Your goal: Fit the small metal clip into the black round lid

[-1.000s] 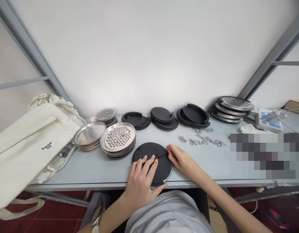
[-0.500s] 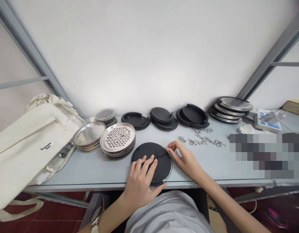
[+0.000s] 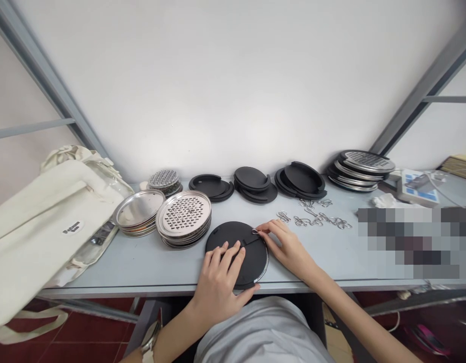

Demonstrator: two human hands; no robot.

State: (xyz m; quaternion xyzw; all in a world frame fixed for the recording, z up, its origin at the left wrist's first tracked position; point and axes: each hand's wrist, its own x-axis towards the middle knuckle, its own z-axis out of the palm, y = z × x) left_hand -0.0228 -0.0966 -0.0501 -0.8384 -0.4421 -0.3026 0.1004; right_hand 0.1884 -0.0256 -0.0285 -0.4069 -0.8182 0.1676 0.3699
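A round black plastic disc (image 3: 251, 264) with a metal rim showing at its right edge lies flat near the front of the table. My left hand (image 3: 221, 277) rests on it, fingers spread over the surface and thumb at the lower edge. At the disc's upper right edge, my right hand (image 3: 281, 241) pinches a small bent wire clip (image 3: 256, 231) between thumb and fingertips. The clip's looped end reaches over the disc, close to a groove. Several similar loose wire clips (image 3: 310, 220) lie on the table beyond my right hand.
Stacked round metal grater plates (image 3: 184, 214) and plain metal discs (image 3: 140, 209) stand left. Black holders (image 3: 253, 179) line the back, with assembled discs (image 3: 364, 161) at right. A cream bag (image 3: 40, 227) covers the left end; a blue-and-white box (image 3: 417, 186) is far right.
My right hand has shifted slightly left, bringing the wire clip's loop over the disc's edge. My left hand and the disc stay in place.
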